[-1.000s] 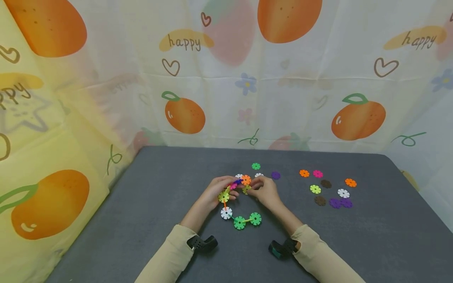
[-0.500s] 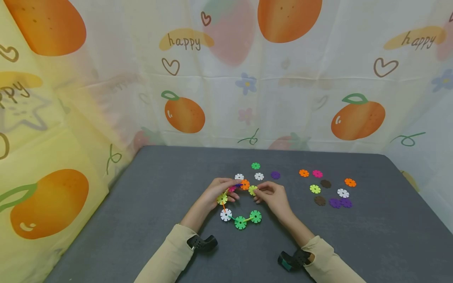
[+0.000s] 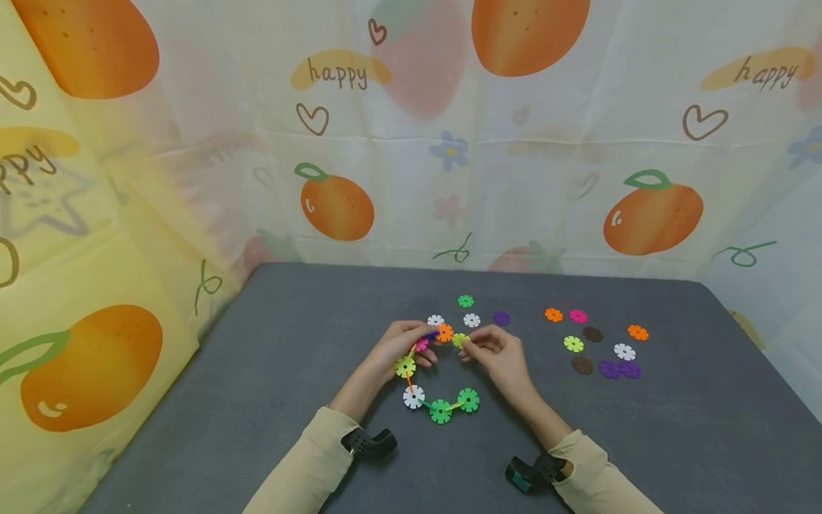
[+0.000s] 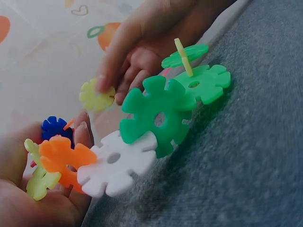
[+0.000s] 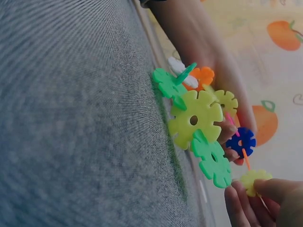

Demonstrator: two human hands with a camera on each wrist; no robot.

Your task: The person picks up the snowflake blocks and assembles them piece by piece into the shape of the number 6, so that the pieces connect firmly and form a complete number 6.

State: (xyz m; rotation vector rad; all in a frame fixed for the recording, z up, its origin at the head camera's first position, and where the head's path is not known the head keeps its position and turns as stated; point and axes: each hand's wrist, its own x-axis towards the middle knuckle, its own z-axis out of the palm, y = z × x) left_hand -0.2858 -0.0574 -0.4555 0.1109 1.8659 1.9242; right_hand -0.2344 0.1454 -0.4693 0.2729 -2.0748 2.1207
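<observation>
Left hand (image 3: pixel 394 350): fingers hold the disc chain (image 3: pixel 409 401) at its blue disc (image 5: pixel 249 137).
Right hand (image 3: pixel 504 357): fingers pinch a yellow disc (image 3: pixel 459 338) beside the orange disc (image 3: pixel 444 328).
Bench (image 3: pixel 289 343): bears loose discs (image 3: pixel 594 334).

Fruit-print backdrop (image 3: pixel 401 157), probably cloth; grey table (image 3: pixel 295 321).

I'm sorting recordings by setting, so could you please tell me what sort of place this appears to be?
Probably an indoor tabletop play or craft spot: a gray table, fruit-printed cloth behind it, and colorful notched discs, some linked into a chain.
</observation>
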